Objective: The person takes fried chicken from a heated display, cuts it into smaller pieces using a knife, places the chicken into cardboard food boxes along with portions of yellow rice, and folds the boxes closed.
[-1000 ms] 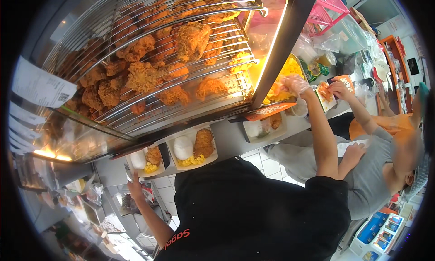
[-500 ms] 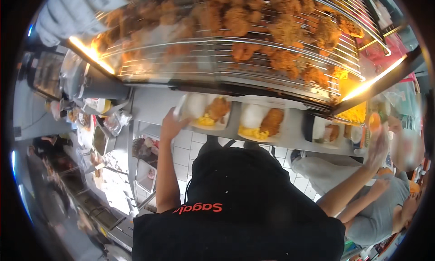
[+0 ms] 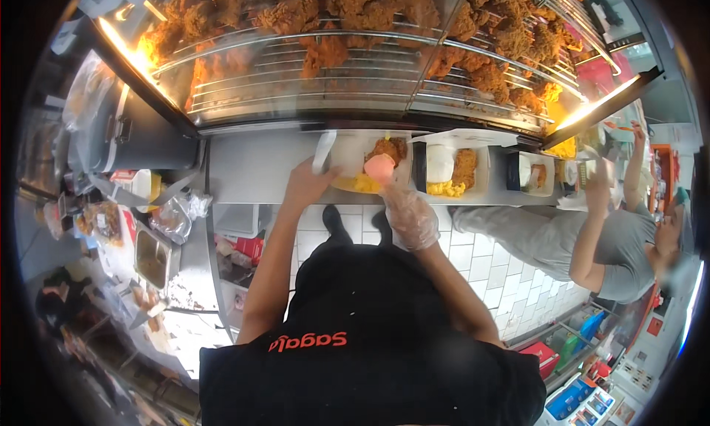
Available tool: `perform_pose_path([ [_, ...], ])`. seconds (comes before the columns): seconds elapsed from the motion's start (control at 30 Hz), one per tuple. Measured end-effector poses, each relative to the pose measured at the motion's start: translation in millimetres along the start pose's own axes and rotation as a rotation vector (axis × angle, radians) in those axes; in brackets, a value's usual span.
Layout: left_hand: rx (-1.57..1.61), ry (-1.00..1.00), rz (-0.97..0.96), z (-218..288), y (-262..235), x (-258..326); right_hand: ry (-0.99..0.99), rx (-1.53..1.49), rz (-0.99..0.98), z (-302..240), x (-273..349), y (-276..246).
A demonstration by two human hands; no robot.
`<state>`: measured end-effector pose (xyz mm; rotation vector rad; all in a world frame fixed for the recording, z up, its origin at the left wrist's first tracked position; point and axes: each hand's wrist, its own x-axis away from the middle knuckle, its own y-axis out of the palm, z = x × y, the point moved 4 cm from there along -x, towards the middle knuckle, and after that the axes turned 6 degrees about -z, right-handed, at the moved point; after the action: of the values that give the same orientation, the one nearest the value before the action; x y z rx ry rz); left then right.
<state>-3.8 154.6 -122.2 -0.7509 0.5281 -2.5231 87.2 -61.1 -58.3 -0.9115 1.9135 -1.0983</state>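
My left hand point(image 3: 310, 183) grips the left edge of an open white food box point(image 3: 347, 146) on the counter. In that box lie a piece of fried chicken point(image 3: 392, 148) and a yellow, scrambled-egg-like food point(image 3: 364, 183). Over it, my right hand point(image 3: 411, 217), in a clear plastic glove, holds a smooth, round pink-orange thing point(image 3: 380, 168) whose kind I cannot make out; it covers part of the food. Just right stands a second food box point(image 3: 479, 176) with white rice point(image 3: 439, 163), fried chicken point(image 3: 465, 167) and yellow food.
A third food box point(image 3: 523, 182) sits farther right on the grey counter point(image 3: 259, 163). Behind the counter rises a lit glass display case point(image 3: 333, 100) with racks of fried chicken. A dark bin point(image 3: 151, 134) stands at left. At right is another person in grey point(image 3: 584, 241).
My right hand has come from the far right to the left box with the round thing. My left hand stays at that box. The view has shifted, and the other person's arms are raised.
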Motion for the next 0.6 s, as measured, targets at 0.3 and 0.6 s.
perform_pose_path([
  [0.3, 0.332, -0.049, -0.042, -10.3, 33.3, 3.9, 0.335, -0.175, -0.092, 44.4, 17.4, -28.4],
  [0.6, 0.459, 0.051, 0.097, 51.2, -1.2, 47.6, 0.735, 0.058, 0.987, 193.4, 22.4, -291.1],
])
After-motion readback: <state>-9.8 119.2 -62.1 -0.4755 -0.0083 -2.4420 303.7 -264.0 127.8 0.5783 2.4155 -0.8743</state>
